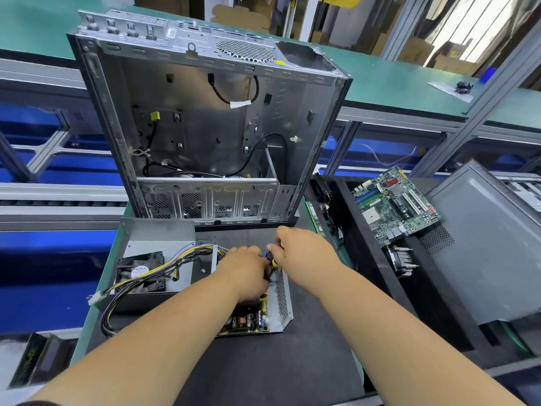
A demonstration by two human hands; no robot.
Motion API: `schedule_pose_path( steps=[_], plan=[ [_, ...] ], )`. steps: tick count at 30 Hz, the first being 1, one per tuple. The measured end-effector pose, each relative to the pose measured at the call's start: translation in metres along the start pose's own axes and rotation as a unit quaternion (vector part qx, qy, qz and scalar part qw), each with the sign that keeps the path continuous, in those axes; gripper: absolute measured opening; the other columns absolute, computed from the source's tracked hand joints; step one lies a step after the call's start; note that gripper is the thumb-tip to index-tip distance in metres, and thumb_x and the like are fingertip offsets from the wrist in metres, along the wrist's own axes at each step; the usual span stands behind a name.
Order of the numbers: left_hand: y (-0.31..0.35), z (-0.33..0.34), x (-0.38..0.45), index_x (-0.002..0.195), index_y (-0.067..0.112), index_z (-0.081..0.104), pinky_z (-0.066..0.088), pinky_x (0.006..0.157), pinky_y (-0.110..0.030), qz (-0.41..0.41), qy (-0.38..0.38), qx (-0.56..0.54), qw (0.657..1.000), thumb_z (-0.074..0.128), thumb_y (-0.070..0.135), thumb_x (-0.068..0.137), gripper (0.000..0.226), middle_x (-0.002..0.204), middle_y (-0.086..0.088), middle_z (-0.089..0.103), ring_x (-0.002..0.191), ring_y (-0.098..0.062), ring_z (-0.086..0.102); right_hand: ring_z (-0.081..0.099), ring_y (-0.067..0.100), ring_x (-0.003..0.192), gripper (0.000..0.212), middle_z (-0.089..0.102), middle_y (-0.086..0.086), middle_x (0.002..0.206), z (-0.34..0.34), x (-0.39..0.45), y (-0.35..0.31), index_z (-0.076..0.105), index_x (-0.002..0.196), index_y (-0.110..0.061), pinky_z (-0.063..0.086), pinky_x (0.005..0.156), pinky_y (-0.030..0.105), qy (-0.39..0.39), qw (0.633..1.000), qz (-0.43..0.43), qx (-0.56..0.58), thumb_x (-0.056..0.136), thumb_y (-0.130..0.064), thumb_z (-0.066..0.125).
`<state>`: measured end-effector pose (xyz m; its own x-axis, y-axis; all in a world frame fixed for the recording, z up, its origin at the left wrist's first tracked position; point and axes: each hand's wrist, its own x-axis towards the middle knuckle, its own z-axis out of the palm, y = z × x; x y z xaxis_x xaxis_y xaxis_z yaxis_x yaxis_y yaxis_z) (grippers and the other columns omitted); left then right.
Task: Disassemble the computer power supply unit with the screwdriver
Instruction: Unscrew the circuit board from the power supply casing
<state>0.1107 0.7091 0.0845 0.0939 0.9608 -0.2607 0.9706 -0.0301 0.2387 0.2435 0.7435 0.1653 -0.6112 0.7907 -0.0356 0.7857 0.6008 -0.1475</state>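
Here, in the head view, the power supply unit [272,306] lies open at lower centre of the frame on a black mat [263,370], its circuit board [248,317] exposed inside the perforated metal shell. The removed cover [158,238] sits just to its left, carrying the fan [140,272] and trailing a wire harness [140,284] of yellow, black and purple leads. The right hand [301,247] curls its fingers round the yellow-and-black screwdriver [273,263], which points down into the far end of the casing. The left hand [247,272] rests over the board beside the shaft; whether its fingers pinch the shaft or only steady the board cannot be told.

The step in hand looks like freeing the board from the shell. The next move likely calls for keeping the tip seated square and turning without slipping onto components.

Above stands an emptied computer case [205,127]; at right lie a motherboard [395,200] and a grey side panel [491,244].
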Motion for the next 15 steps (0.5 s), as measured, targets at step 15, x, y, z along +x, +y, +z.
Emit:
schedule_pose_path(
  steps=[15],
  plan=[
    [0.0002, -0.0006, -0.0007, 0.116, 0.030, 0.067, 0.031, 0.105, -0.038, -0.003, 0.008, -0.003, 1.000, 0.055, 0.036, 0.087, 0.032, 0.128, 0.001, 0.051, 0.118, -0.026, 0.047, 0.048, 0.025, 0.107, 0.014, 0.058, 0.005, 0.112, 0.0004, 0.0014, 0.0022, 0.056, 0.107, -0.012, 0.029, 0.071, 0.031, -0.008, 0.999, -0.007, 0.053, 0.098, -0.024, 0.052]
  ],
)
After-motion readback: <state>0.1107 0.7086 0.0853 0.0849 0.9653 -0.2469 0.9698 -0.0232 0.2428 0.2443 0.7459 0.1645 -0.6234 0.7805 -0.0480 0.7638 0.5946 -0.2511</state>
